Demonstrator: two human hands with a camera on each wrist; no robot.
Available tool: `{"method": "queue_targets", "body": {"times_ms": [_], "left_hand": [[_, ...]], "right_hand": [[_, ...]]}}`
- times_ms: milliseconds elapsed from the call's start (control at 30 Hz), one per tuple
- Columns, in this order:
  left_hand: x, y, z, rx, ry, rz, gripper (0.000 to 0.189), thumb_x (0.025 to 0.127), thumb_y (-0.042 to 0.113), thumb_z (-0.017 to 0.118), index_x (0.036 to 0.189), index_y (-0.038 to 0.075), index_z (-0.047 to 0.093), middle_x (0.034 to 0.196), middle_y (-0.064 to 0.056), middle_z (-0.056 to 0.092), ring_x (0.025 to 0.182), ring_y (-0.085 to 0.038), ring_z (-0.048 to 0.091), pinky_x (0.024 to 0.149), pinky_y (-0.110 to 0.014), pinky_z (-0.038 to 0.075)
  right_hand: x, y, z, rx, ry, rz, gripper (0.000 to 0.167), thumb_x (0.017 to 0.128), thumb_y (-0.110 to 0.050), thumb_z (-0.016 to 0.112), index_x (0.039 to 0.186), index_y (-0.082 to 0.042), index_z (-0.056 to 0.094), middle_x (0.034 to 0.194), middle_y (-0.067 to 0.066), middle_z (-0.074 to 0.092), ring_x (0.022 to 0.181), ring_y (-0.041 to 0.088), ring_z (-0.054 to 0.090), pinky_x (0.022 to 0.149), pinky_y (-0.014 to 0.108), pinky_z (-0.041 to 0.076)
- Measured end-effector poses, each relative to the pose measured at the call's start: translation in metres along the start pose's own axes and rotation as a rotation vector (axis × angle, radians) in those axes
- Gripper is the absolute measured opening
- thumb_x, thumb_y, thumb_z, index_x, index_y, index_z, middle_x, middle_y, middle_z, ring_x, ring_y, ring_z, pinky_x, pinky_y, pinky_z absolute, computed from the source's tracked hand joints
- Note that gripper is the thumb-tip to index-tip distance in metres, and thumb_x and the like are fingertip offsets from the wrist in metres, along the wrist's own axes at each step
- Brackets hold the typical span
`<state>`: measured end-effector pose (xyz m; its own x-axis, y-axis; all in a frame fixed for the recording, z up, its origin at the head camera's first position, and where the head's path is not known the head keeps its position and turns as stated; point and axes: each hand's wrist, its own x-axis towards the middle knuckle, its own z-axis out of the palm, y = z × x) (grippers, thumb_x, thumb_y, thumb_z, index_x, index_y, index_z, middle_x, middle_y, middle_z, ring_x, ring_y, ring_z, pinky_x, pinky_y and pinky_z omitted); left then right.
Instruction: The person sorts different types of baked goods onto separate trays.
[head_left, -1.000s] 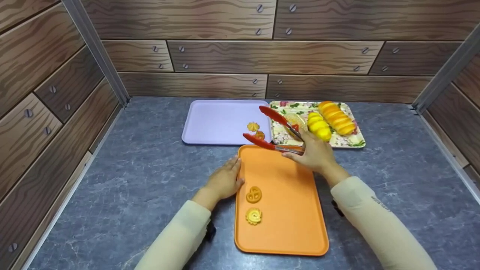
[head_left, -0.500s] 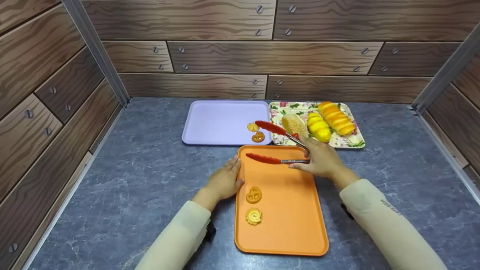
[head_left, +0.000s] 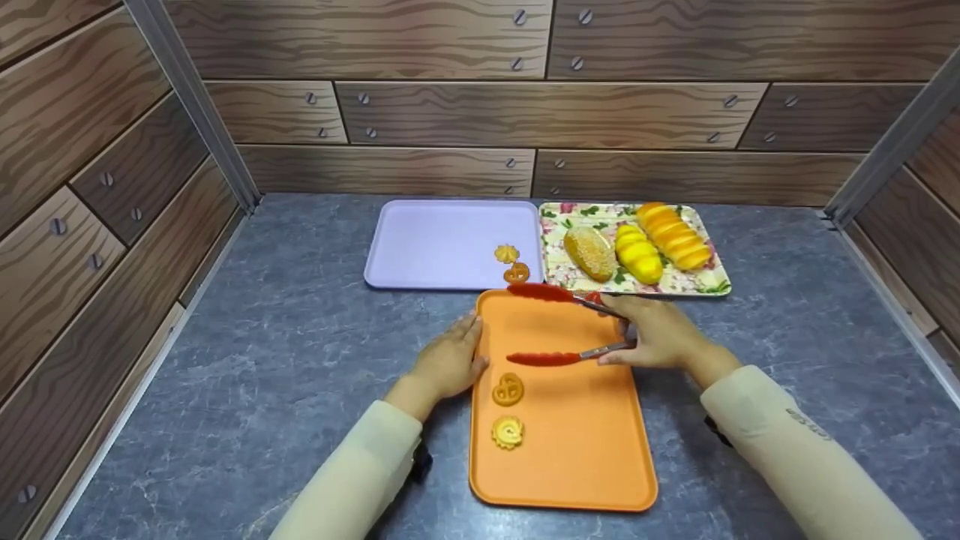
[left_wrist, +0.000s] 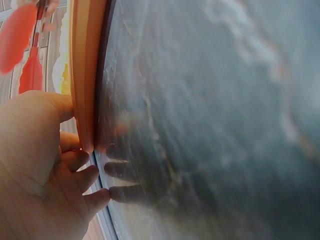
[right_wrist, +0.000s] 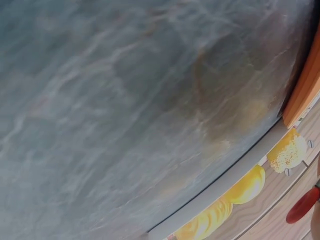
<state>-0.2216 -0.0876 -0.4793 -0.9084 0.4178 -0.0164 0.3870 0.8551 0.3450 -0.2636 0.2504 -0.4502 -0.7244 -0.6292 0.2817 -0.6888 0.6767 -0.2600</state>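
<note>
My right hand [head_left: 660, 335] is gripping the tongs [head_left: 544, 360], tips spread, pointing left over the orange tray [head_left: 570, 457]. The pretzel [head_left: 508, 389] is lying just on my side of them, nearer my left hand [head_left: 446, 361], whose relaxed fingers are resting at the rim. The tray is running lengthwise away on the grey bench [head_left: 262, 337].

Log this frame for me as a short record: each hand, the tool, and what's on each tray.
Left hand: touches the left rim of the orange tray
Right hand: holds the tongs
Tongs state: red ends spread apart, nothing between them, above the orange tray
On orange tray: light pretzel, round scalloped cookie nearer the person
On purple tray: ridged cookie, darker pretzel, both near the right edge
On floral tray: seeded bun, yellow bread, orange-yellow loaf
</note>
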Motion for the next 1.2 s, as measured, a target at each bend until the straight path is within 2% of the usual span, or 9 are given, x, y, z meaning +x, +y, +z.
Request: {"method": "queue_targets", "body": {"times_ms": [133,400,567,733,933,1200], "left_hand": [[0.000,0.001,-0.001,-0.003,-0.001,-0.003,0.063,0.098,0.032,0.051,0.147,-0.002,0.030,0.154,-0.016,0.024,0.139,-0.031,0.025,0.112,-0.041,0.025],[0.000,0.000,0.000,-0.010,0.003,-0.003,0.063,0.098,0.032,0.051,0.147,-0.002,0.030,0.154,-0.016,0.024,0.139,-0.031,0.025,0.112,-0.041,0.025],[0.000,-0.001,0.002,-0.013,0.010,0.005,0.063,0.099,0.031,0.050,0.147,-0.002,0.029,0.154,-0.017,0.024,0.139,-0.032,0.025,0.112,-0.042,0.025],[0.000,-0.001,0.002,-0.021,0.013,0.001,0.063,0.098,0.031,0.051,0.147,-0.002,0.029,0.154,-0.016,0.024,0.139,-0.031,0.025,0.112,-0.043,0.024],[0.000,-0.001,0.002,-0.021,0.012,0.001,0.064,0.098,0.032,0.051,0.147,-0.002,0.029,0.154,-0.016,0.023,0.139,-0.031,0.025,0.112,-0.041,0.024],[0.000,-0.001,0.000,-0.013,0.004,0.000,0.063,0.099,0.032,0.050,0.147,-0.002,0.029,0.154,-0.017,0.024,0.139,-0.032,0.025,0.112,-0.042,0.024]], "right_hand": [[-0.005,-0.002,0.001,0.003,-0.042,-0.018,0.091,0.066,-0.065,0.075,0.133,-0.005,0.057,0.080,-0.005,0.060,0.064,0.010,0.053,0.060,0.034,0.047],[-0.009,-0.007,0.004,0.020,-0.123,-0.063,0.085,0.070,-0.066,0.071,0.131,-0.008,0.059,0.077,-0.009,0.057,0.062,0.002,0.048,0.057,0.027,0.045],[-0.010,-0.011,0.004,0.018,-0.156,-0.062,0.082,0.070,-0.062,0.074,0.131,-0.010,0.060,0.083,-0.006,0.061,0.060,0.000,0.048,0.057,0.028,0.045],[-0.011,-0.011,0.005,-0.014,-0.146,-0.103,0.080,0.069,-0.063,0.074,0.127,-0.009,0.063,0.099,-0.003,0.068,0.069,0.005,0.054,0.063,0.032,0.050],[-0.012,-0.014,0.007,-0.016,-0.150,-0.129,0.075,0.071,-0.065,0.072,0.124,-0.011,0.066,0.099,-0.003,0.069,0.069,0.005,0.055,0.062,0.032,0.051],[-0.013,-0.015,0.010,-0.021,-0.128,-0.150,0.072,0.071,-0.065,0.072,0.118,-0.011,0.069,0.102,-0.001,0.071,0.078,0.009,0.063,0.065,0.034,0.054]]}}
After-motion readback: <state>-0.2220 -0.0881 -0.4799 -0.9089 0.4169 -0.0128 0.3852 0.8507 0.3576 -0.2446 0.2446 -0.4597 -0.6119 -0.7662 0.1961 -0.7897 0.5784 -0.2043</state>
